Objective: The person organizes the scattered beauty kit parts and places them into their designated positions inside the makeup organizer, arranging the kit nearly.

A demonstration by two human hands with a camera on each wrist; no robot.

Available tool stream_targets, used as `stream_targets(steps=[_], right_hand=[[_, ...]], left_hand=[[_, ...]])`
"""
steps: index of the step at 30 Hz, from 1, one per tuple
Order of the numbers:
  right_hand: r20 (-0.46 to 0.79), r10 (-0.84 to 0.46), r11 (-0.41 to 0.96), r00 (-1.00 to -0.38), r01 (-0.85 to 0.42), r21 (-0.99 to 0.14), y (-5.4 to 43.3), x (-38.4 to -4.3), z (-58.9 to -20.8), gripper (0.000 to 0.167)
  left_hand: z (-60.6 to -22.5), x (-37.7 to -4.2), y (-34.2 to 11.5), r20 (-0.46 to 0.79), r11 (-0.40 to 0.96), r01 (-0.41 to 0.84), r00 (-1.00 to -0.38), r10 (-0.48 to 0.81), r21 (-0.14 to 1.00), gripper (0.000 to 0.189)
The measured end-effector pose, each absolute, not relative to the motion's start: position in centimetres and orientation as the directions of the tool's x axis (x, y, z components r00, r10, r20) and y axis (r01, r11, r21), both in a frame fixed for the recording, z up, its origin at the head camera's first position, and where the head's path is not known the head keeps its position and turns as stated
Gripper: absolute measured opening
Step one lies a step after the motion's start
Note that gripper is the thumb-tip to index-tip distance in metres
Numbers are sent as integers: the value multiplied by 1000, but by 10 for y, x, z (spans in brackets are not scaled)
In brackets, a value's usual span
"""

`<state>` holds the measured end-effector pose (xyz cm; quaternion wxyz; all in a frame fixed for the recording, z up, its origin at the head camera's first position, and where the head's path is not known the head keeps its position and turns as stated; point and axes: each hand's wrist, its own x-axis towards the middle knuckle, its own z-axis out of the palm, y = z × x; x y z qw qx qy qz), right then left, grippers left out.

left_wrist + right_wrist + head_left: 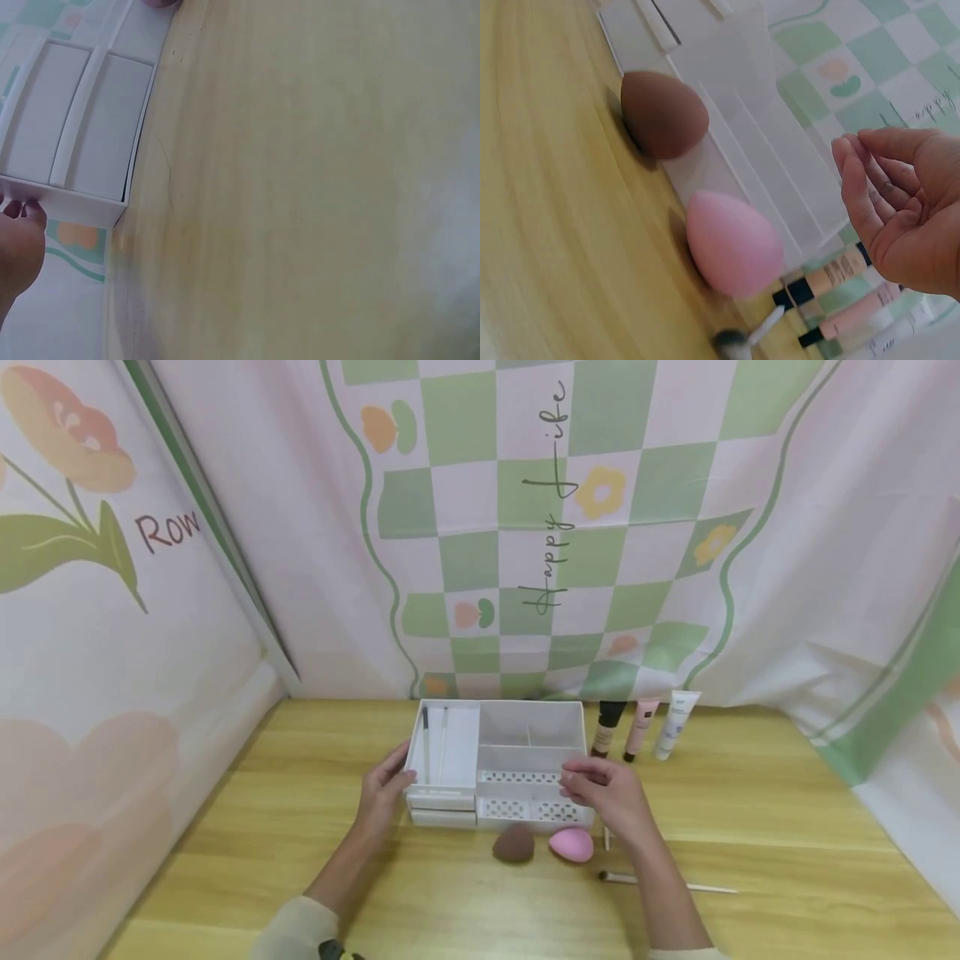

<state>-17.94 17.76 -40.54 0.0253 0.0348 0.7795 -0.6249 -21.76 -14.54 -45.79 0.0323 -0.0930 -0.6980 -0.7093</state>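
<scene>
My left hand (381, 792) grips the left wall of a white plastic cosmetics organizer (462, 756), thumb at its rim. Its fingertips also meet the side wall in the left wrist view. Two slim makeup brushes, one with a dark end (426, 735) and one pale (444, 743), lie in the upper left compartment. Over the organizer's right side hovers my right hand (609, 793); fingers bend loosely, thumb near the index fingertip, with nothing seen between them. A brown makeup sponge (664, 116) and a pink makeup sponge (733, 246) sit before the organizer.
Behind and right stand a black-capped tube (606, 727), a pink tube (641, 731) and a white tube (677, 727). A makeup brush (705, 887) lies on the wooden table (247, 860), partly behind my right forearm. A checked curtain (457, 427) hangs behind.
</scene>
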Motion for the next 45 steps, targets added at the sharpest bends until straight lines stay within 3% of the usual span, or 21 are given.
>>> stream_targets(steps=[12, 33, 37, 45], right_hand=[[-136, 150, 209, -979, 166, -964, 202, -178, -422, 38], [-165, 231, 224, -959, 217, -950, 221, -181, -439, 39], [-159, 248, 275, -956, 227, -934, 226, -181, -442, 37], [-164, 235, 503, -958, 264, -823, 233, -182, -453, 33]], left_hand=[[-459, -219, -144, 192, -31, 190, -978, 82, 981, 56], [-459, -219, -142, 186, -24, 185, -982, 47, 983, 54], [-457, -217, -142, 189, -31, 188, -981, 40, 982, 53], [-457, -218, -142, 181, -30, 181, -983, 27, 983, 52]])
